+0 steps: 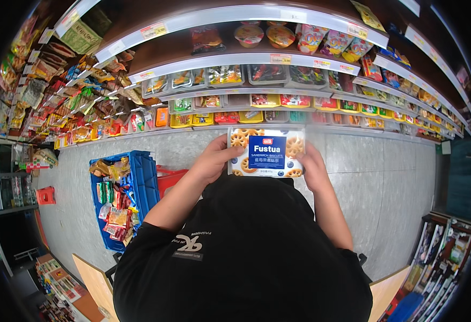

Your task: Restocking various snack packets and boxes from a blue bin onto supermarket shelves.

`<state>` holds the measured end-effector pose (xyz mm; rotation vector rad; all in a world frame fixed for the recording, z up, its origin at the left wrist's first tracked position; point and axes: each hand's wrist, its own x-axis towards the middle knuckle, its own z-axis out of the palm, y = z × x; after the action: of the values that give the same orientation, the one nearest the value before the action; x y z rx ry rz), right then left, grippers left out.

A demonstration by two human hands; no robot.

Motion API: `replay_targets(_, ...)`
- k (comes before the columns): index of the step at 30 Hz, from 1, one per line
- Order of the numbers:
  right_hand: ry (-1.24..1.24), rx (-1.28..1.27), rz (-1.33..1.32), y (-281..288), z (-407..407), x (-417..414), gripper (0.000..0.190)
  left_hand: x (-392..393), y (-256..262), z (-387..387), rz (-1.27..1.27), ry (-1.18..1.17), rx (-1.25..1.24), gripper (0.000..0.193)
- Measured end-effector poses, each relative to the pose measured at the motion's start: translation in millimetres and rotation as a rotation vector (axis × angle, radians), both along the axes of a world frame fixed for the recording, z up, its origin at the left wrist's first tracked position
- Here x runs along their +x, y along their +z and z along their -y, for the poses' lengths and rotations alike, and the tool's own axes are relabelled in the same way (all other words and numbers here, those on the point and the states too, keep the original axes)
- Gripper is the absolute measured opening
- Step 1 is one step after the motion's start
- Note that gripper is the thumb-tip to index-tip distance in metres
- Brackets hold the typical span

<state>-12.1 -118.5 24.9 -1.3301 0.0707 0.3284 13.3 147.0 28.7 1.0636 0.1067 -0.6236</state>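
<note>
A white pack of Fustua sandwich biscuits (266, 152) is held level in front of my body, its printed front facing up. Biscuits and blueberries are pictured around a blue panel. My left hand (218, 156) grips the pack's left end, thumb on the front face. At the opposite end, my right hand (312, 166) has its thumb against the edge. The fingers of both hands are mostly hidden beneath the pack. Past it stand store shelves with snack packs, cup desserts (280, 36) and trays of wrapped sweets (225, 74).
To my left on the grey tiled floor (348, 161) is a blue plastic crate (144, 193) filled with snack packets. A red plastic object (169, 179) is partly hidden behind my left arm. Farther left sits a red stool (46, 195). Wooden boards (94, 287) flank me at the bottom.
</note>
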Motion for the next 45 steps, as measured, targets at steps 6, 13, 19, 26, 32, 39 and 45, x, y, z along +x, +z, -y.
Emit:
replay_targets(6, 0.036, -0.039, -0.064, -3.4, -14.7, -3.1, 0.043, -6.9, -3.4, 9.0, -0.126, 0.12, 0.032, 0.043)
replay_targets(13, 0.107, -0.028, -0.051, -8.5, -26.3, 5.9, 0.046, -13.2, -7.0, 5.2, -0.067, 0.234, 0.085, 0.046)
replay_targets(19, 0.124, -0.027, -0.029, -4.0, -24.7, 16.4, 0.048, -13.1, -0.1, -2.7, -0.028, 0.223, 0.058, 0.044)
replay_targets(26, 0.037, -0.315, -0.131, -21.8, -28.8, 25.3, 0.037, -19.7, 3.5, -12.2, -0.049, 0.306, 0.115, 0.036)
replay_targets(32, -0.057, -0.184, -0.132, -33.5, -62.3, 21.2, 0.032, -26.1, -8.3, -28.0, -0.129, 0.368, 0.106, 0.036)
replay_targets(39, -0.228, -0.345, 0.122, -20.3, -87.9, 13.6, 0.033, -14.1, -18.5, -40.6, -0.151, 0.341, 0.063, 0.046)
replay_targets(45, -0.186, -0.532, 0.24, -16.6, -94.9, 20.6, 0.039, 7.4, -17.2, -54.6, -0.032, 0.221, 0.091, 0.058)
